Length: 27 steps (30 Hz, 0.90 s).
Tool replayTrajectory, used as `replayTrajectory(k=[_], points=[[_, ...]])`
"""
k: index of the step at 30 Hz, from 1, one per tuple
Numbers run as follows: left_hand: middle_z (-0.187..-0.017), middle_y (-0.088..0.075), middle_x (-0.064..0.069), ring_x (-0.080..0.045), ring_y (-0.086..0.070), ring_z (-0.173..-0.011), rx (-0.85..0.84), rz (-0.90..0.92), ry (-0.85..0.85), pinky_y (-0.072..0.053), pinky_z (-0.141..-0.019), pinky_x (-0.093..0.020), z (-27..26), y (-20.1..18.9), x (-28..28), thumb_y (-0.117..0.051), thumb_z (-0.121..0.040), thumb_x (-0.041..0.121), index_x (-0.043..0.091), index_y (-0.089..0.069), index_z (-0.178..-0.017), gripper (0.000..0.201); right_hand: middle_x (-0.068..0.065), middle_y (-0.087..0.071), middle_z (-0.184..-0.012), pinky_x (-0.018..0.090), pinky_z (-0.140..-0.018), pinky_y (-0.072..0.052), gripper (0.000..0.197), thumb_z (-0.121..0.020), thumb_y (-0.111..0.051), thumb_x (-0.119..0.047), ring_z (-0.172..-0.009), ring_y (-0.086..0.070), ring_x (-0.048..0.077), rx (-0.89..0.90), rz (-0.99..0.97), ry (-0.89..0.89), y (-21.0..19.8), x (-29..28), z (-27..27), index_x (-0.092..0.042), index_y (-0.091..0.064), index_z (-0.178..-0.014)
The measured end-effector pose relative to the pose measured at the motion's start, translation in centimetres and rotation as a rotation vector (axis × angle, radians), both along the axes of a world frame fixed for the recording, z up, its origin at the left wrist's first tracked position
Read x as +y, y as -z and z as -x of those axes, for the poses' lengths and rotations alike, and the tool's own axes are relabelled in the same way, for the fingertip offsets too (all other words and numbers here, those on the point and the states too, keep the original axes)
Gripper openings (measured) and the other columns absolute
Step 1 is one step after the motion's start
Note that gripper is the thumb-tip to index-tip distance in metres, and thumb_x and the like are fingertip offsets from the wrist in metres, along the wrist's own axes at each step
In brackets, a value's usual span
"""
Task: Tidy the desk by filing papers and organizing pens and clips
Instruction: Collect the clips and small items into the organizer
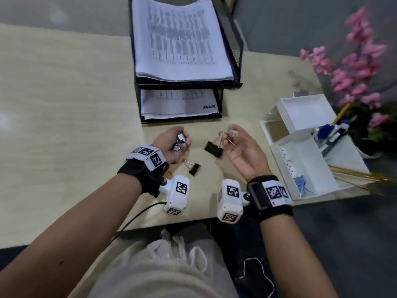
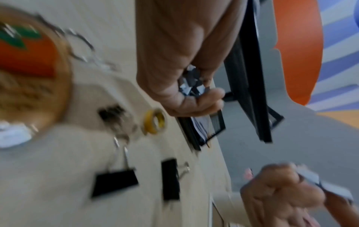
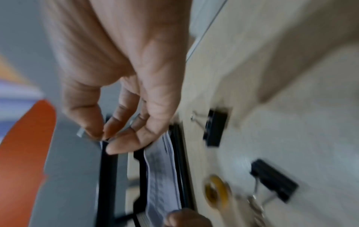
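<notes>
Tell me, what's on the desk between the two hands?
A black binder clip lies between the left hand and right hand, nearer the right, seen in the head view.

The work surface is a light wood-grain desk [image 1: 64, 100], pale beige, with its near edge running across the lower part of the head view. Beyond the far edge of the desk stands a plain grey wall [image 1: 64, 9]. A spray of pink artificial flowers [image 1: 356, 61] with dark green foliage stands at the right end of the desk. The wrist views show a wall graphic [image 2: 299, 50] in orange, with blue and pale stripes beside it. The floor [image 1: 354, 244] to the right of the desk is dark grey. Lighting is even and diffuse.
</notes>
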<state>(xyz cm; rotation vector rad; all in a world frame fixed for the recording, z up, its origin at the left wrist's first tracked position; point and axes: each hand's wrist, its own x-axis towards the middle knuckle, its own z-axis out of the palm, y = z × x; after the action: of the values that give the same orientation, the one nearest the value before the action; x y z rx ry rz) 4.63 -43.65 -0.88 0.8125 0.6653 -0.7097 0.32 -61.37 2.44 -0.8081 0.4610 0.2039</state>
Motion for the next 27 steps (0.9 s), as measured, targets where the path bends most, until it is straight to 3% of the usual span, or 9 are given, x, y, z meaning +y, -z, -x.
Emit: replayTrajectory(k=[2, 6, 9, 11, 15, 17, 22, 24, 27], points=[[-0.033, -0.049, -0.001, -0.006, -0.048, -0.025, -0.015, -0.015, 0.079, -0.039, -0.029, -0.009, 0.0, -0.4, -3.2, -0.035, -0.099, 0.026, 0.01, -0.043, -0.06, 0.043, 0.011, -0.064, -0.071, 0.019, -0.057, -0.056, 0.027, -0.045, -0.081, -0.001, -0.062, -0.065, 0.017, -0.022, -0.162, 0.125, -0.1, -4.1, 1.7, -0.002, -0.071, -0.071], [-0.034, -0.05, 0.001, -0.006, -0.047, -0.025, -0.047, -0.053, 0.225, -0.04, -0.032, -0.01, 0.6, -0.8, -9.9, -0.039, -0.098, 0.025, 0.011, -0.044, -0.062, 0.038, 0.014, -0.064, -0.067, 0.016, -0.05, -0.051, 0.013, -0.062, -0.059, -0.002, -0.055, -0.06, 0.016, 0.08, -0.003, 0.319, -0.6, -10.9, 4.4, 0.004, -0.07, -0.064], [-0.055, -0.052, -0.005, -0.008, -0.051, -0.029, -0.047, -0.062, 0.227, -0.047, -0.038, -0.013, 1.1, -1.0, -14.9, -0.042, -0.098, 0.018, 0.004, -0.049, -0.068, 0.034, 0.008, -0.058, -0.051, 0.014, -0.042, -0.044, 0.026, -0.085, -0.041, 0.005, -0.047, -0.052, 0.013, 0.28, 0.433, 0.296, -0.2, -15.2, 4.6, 0.003, -0.059, -0.066], [-0.067, -0.045, -0.007, -0.012, -0.053, -0.04, -0.047, -0.041, 0.247, -0.049, -0.039, -0.015, 1.4, -1.3, -18.2, -0.042, -0.098, 0.014, 0.002, -0.049, -0.069, 0.032, 0.004, -0.056, -0.047, 0.018, -0.042, -0.041, 0.033, -0.088, -0.039, 0.003, -0.049, -0.049, 0.018, 0.357, 0.855, 0.152, 0.6, -17.1, 3.9, -0.007, -0.056, -0.062], [-0.066, -0.042, -0.007, -0.013, -0.045, -0.057, -0.066, -0.095, 0.286, -0.05, -0.041, -0.015, 1.6, -1.6, -23.9, -0.042, -0.095, 0.006, 0.003, -0.049, -0.068, 0.028, 0.019, -0.071, -0.091, 0.038, -0.084, -0.053, 0.027, -0.082, -0.046, 0.003, -0.092, -0.063, 0.033, 0.347, 1.505, -0.174, 1.7, -19.4, 2.7, -0.006, -0.069, -0.071], [-0.066, -0.042, -0.007, -0.013, -0.047, -0.051, -0.078, -0.129, 0.268, -0.05, -0.041, -0.016, 1.5, -1.5, -26.3, -0.042, -0.093, 0.003, 0.003, -0.047, -0.068, 0.025, 0.02, -0.07, -0.098, 0.037, -0.09, -0.048, 0.026, -0.079, -0.047, 0.007, -0.103, -0.06, 0.035, 0.296, 1.557, -0.203, 2.1, -20.0, 2.3, -0.001, -0.072, -0.083], [-0.058, -0.043, -0.01, -0.017, -0.044, -0.045, -0.107, -0.235, 0.244, -0.042, -0.04, -0.017, 1.1, -1.3, -29.7, -0.04, -0.09, -0.003, 0.004, -0.044, -0.068, 0.024, 0.023, -0.069, -0.099, 0.031, -0.08, -0.045, 0.019, -0.074, -0.058, 0.005, -0.104, -0.059, 0.035, 0.245, 1.552, -0.253, 2.6, -20.6, 2.5, -0.001, -0.072, -0.086], [-0.044, -0.045, -0.007, -0.013, -0.042, -0.03, -0.125, -0.285, 0.268, -0.035, -0.045, -0.019, 1.1, -1.3, -30.5, -0.038, -0.09, -0.001, 0.007, -0.041, -0.066, 0.026, 0.023, -0.069, -0.101, 0.032, -0.085, -0.046, 0.022, -0.075, -0.057, 0.006, -0.104, -0.058, 0.035, 0.227, 1.552, -0.237, 2.0, -21.2, 3.2, 0.003, -0.071, -0.091], [-0.043, -0.037, -0.008, -0.009, -0.03, -0.015, -0.185, -0.353, 0.315, -0.023, -0.035, -0.01, 1.4, -1.3, -31.6, -0.036, -0.09, -0.004, 0.01, -0.035, -0.06, 0.032, 0.019, -0.069, -0.108, 0.027, -0.089, -0.045, 0.028, -0.079, -0.054, 0.005, -0.105, -0.06, 0.03, 0.209, 1.551, -0.222, 1.2, -22.1, 5.0, 0.003, -0.069, -0.103]])
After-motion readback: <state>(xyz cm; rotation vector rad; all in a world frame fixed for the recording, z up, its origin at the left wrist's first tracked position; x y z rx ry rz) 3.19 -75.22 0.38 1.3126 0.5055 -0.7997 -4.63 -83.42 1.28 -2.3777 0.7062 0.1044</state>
